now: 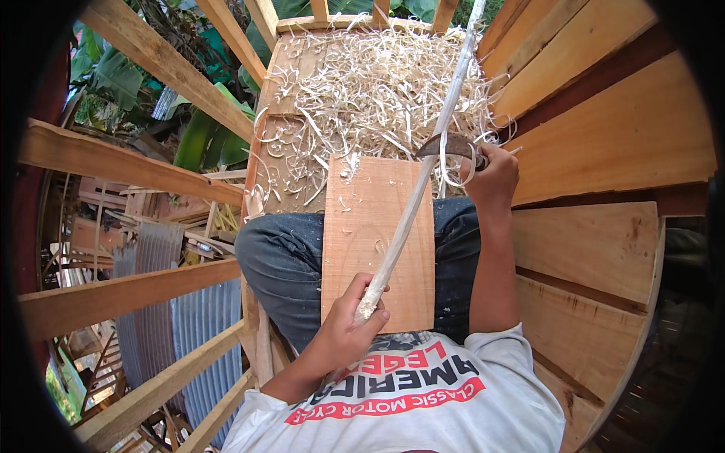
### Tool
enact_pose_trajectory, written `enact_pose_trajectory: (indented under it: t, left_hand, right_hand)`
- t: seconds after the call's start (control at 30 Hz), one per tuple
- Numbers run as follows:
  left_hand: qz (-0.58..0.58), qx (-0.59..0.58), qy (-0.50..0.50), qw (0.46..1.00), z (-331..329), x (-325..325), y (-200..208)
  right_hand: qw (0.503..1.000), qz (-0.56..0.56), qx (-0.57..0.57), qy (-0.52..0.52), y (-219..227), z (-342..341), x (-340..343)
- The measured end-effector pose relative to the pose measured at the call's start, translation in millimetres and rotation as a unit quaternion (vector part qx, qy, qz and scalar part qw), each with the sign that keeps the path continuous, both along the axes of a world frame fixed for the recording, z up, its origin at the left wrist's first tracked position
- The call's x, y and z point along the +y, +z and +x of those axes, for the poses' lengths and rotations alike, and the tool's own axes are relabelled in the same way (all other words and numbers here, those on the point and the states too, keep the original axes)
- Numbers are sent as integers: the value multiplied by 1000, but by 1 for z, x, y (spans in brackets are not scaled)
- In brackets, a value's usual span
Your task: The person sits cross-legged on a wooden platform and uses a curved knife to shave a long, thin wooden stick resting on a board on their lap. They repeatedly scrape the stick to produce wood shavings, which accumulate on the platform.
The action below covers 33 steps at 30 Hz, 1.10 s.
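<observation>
A long pale wooden stick [408, 211] slants from my lap up past the far edge of the platform. My left hand [355, 321] is closed round its near end. In my right hand [495, 177] is the handle of a sickle-like curved knife [447, 146], whose dark blade lies across the stick. A thin curled shaving [451, 172] hangs by the blade and the stick. Under the stick, a flat wooden board [362, 226] rests across my thighs, with a few small shavings on it.
A heap of pale wood shavings [377, 83] covers much of the plank floor [283, 170] ahead. Wooden rails [136, 293] run along the left, with corrugated metal sheets [208, 332] and scrap wood below. A plank wall [589, 249] stands close on the right.
</observation>
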State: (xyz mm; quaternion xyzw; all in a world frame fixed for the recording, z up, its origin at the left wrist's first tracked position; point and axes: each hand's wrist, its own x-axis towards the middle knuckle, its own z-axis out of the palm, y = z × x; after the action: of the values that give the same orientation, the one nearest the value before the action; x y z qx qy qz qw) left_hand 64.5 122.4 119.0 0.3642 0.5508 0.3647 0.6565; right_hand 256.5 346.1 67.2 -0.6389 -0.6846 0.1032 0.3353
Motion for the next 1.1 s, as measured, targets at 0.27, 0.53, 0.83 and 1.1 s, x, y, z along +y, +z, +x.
enact_pose_trajectory:
  t: [0.27,0.53,0.83,1.1]
  left_hand:
    - [20,4,-29,999,9,-7,-8]
    - [-9,-206,49,977,-40,26,-12]
    - [-61,-365,54,928,-37,45,-16]
    - [-15,-334,46,941,-27,39,-19]
  right_hand:
    - [991,-52,0,-127,1,48,73]
    - [947,-205,230,88,-63,15,-32]
    - [934,-153,246,212,-43,1,-116]
    - [932,-122,186,285,-5,-14,-116]
